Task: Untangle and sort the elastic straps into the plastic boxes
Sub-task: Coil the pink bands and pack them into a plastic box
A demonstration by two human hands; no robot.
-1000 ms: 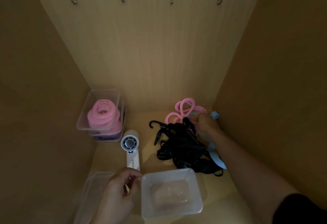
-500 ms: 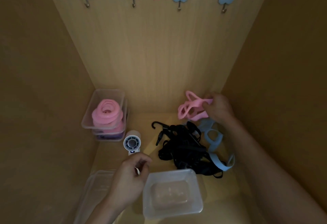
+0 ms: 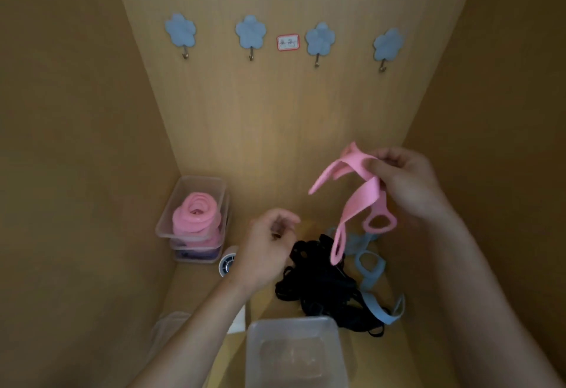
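Right hand (image 3: 410, 187) pinches the pink strap (image 3: 361, 200) at its top; left hand (image 3: 266, 249) hovers empty, loosely curled. Likely soft, light: grasp its loop.

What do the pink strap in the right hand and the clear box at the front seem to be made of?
The pink strap: probably soft elastic fabric or rubber, matte; it hangs limp and twists into loops from the right hand. The clear box: likely thin translucent plastic, slightly frosted; its walls look hazy and see-through.
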